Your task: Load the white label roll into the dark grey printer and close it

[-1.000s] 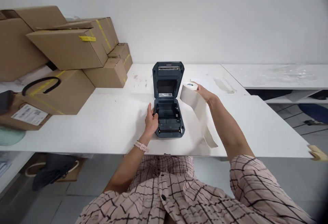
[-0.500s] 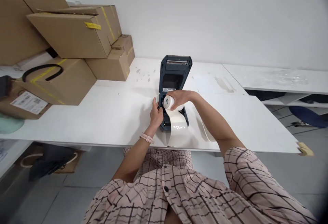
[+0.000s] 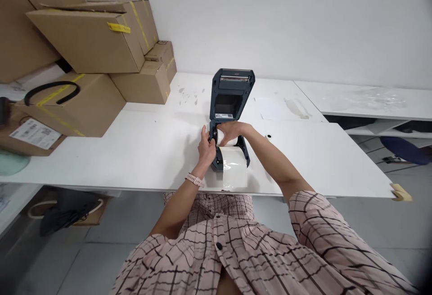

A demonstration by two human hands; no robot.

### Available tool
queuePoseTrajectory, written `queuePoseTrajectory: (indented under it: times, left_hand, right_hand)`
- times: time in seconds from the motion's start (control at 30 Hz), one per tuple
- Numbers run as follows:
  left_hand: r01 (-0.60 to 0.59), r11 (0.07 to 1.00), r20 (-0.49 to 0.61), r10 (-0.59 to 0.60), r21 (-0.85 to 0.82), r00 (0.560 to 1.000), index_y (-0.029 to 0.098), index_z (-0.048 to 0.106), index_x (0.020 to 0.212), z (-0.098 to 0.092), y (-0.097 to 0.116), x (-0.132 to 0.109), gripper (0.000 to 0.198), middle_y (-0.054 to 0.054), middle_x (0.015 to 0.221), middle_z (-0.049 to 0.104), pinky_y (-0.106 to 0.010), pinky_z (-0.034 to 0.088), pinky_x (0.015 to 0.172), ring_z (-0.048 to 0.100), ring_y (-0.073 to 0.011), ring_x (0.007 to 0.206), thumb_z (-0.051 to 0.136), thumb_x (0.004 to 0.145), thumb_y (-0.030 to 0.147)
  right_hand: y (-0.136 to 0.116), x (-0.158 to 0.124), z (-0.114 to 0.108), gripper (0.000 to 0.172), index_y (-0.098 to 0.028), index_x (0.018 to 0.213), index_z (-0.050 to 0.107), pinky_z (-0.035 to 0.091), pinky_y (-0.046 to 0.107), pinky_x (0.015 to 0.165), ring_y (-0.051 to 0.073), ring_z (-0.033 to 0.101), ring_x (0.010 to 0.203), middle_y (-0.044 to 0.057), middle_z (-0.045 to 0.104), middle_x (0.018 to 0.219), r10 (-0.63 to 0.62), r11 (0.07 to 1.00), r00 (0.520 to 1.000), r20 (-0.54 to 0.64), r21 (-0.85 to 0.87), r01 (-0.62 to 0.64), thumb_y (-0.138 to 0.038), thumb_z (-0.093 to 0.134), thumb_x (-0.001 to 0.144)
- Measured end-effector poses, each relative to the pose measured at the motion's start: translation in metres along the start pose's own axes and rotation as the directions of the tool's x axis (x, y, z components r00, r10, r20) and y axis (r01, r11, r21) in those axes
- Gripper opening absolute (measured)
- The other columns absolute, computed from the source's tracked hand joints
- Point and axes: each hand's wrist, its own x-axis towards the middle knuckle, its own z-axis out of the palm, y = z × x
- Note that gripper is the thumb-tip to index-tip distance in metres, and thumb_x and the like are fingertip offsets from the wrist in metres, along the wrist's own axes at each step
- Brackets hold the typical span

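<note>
A dark label printer point(image 3: 230, 89) stands on the white table with its lid raised. Inside its bay lies a white label roll point(image 3: 231, 142), and my right hand point(image 3: 232, 130) grips it from above, covering much of it. From the roll a pale label strip point(image 3: 235, 173) runs out over the printer's front toward the table edge. My left hand point(image 3: 206, 147) holds the printer's left side, thumb at the inner edge beside the roll's end. Its fingertips are partly hidden.
Cardboard boxes point(image 3: 97, 41) are stacked at the left, one with a black curved band point(image 3: 52, 89) on top. A small white cylinder point(image 3: 268, 137) shows behind my right forearm. Thin clear plastic point(image 3: 378, 101) lies at the far right. The table's front edge point(image 3: 303, 196) is close to my body.
My right hand has lowered the label roll into the printer bay and levelled it. The label strip now lies straighter over the front. My left hand has stayed at the printer's side.
</note>
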Motion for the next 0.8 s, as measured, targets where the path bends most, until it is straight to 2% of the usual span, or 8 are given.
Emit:
queuePoseTrajectory:
  times: [0.1, 0.17, 0.27, 0.33, 0.43, 0.53, 0.63, 0.8]
  left_hand:
    - [-0.011, 1.000, 0.003, 0.011, -0.014, 1.000, 0.027, 0.029, 0.164, 0.000, -0.002, 0.000, 0.078, -0.011, 0.158, 0.057, -0.047, 0.037, 0.125, 0.053, -0.0271, 0.147, 0.055, 0.092, 0.013]
    - [-0.021, 0.999, 0.001, 0.021, -0.026, 1.000, 0.027, 0.030, 0.164, 0.000, -0.004, 0.000, 0.076, -0.012, 0.157, 0.057, -0.049, 0.038, 0.124, 0.054, -0.0281, 0.146, 0.055, 0.093, 0.015]
    - [-0.036, 0.998, 0.006, 0.036, -0.058, 0.999, 0.028, 0.031, 0.163, 0.000, -0.007, 0.000, 0.074, -0.012, 0.158, 0.057, -0.051, 0.037, 0.124, 0.054, -0.0290, 0.146, 0.056, 0.094, 0.019]
    - [-0.040, 0.997, 0.013, 0.041, -0.071, 0.999, 0.029, 0.032, 0.162, -0.001, -0.010, 0.000, 0.072, -0.012, 0.158, 0.056, -0.052, 0.037, 0.124, 0.053, -0.0295, 0.147, 0.058, 0.095, 0.022]
    - [-0.056, 0.994, 0.020, 0.058, -0.095, 0.998, 0.028, 0.034, 0.161, -0.001, -0.014, 0.001, 0.071, -0.014, 0.159, 0.054, -0.052, 0.037, 0.124, 0.051, -0.0306, 0.148, 0.061, 0.095, 0.027]
    - [-0.079, 0.988, 0.021, 0.083, -0.131, 0.996, 0.026, 0.037, 0.159, 0.001, -0.018, 0.004, 0.068, -0.015, 0.161, 0.051, -0.051, 0.037, 0.125, 0.050, -0.0299, 0.148, 0.062, 0.096, 0.031]
    - [-0.080, 0.984, 0.011, 0.082, -0.158, 0.997, 0.024, 0.041, 0.156, 0.002, -0.021, 0.006, 0.064, -0.016, 0.160, 0.051, -0.051, 0.037, 0.125, 0.051, -0.0296, 0.148, 0.063, 0.095, 0.031]
    - [-0.058, 0.977, -0.004, 0.059, -0.207, 0.998, 0.021, 0.048, 0.150, 0.003, -0.018, 0.008, 0.062, -0.016, 0.163, 0.049, -0.046, 0.037, 0.126, 0.047, -0.0291, 0.151, 0.067, 0.092, 0.030]
  right_hand:
    - [0.002, -0.007, 0.011, 0.070, -0.016, 0.140, 0.058, 0.056, 0.045, 0.097, 0.040, 0.066, 0.126, 0.019, 0.067, 0.139, -0.005, 0.999, 0.998, -0.058, 0.037, 0.007, -0.048, 0.078, 0.081]
    - [0.000, -0.025, 0.022, 0.068, -0.015, 0.147, 0.054, 0.055, 0.049, 0.103, 0.040, 0.063, 0.131, 0.020, 0.063, 0.144, -0.034, 0.997, 0.979, -0.199, 0.057, 0.046, -0.043, 0.074, 0.088]
    - [-0.010, -0.065, 0.050, 0.054, -0.016, 0.149, 0.053, 0.054, 0.052, 0.109, 0.037, 0.060, 0.136, 0.018, 0.062, 0.147, -0.107, 0.984, 0.899, -0.424, 0.085, 0.157, -0.036, 0.062, 0.099]
    - [-0.023, -0.091, 0.075, 0.048, -0.018, 0.149, 0.054, 0.053, 0.052, 0.112, 0.034, 0.060, 0.138, 0.015, 0.063, 0.148, -0.147, 0.968, 0.850, -0.505, 0.105, 0.229, -0.038, 0.056, 0.104]
    - [-0.043, -0.114, 0.113, 0.049, -0.021, 0.149, 0.055, 0.049, 0.054, 0.119, 0.032, 0.051, 0.149, 0.013, 0.056, 0.158, -0.126, 0.962, 0.812, -0.569, 0.129, 0.239, -0.045, 0.052, 0.107]
    - [-0.054, -0.118, 0.136, 0.051, -0.021, 0.152, 0.054, 0.043, 0.055, 0.125, 0.031, 0.042, 0.155, 0.012, 0.048, 0.165, -0.060, 0.969, 0.783, -0.620, 0.151, 0.194, -0.047, 0.049, 0.108]
    - [-0.056, -0.114, 0.144, 0.053, -0.021, 0.153, 0.052, 0.041, 0.056, 0.126, 0.030, 0.041, 0.156, 0.012, 0.046, 0.166, -0.035, 0.970, 0.769, -0.639, 0.163, 0.180, -0.048, 0.047, 0.108]
    - [-0.055, -0.110, 0.143, 0.055, -0.025, 0.154, 0.051, 0.042, 0.058, 0.124, 0.031, 0.041, 0.156, 0.011, 0.046, 0.166, -0.035, 0.965, 0.755, -0.655, 0.175, 0.196, -0.052, 0.049, 0.107]
